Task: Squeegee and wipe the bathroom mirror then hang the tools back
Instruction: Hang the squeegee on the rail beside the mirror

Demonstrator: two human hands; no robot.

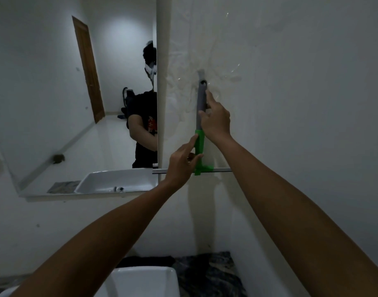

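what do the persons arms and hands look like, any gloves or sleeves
Both arms are bare from the frame's lower edge up to the hands: no sleeves, gloves, watch, rings or bands show on the left hand or the right hand. In the mirror the reflection wears a black short-sleeved shirt with a red print on the chest, the sleeve ending above the elbow.

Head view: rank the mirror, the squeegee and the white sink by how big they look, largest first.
1. mirror, fills most of the upper left.
2. white sink, though the frame's bottom edge cuts it off and it sits nearest the camera, so this rank is unsure.
3. squeegee, a slim handle and narrow blade on the wall.
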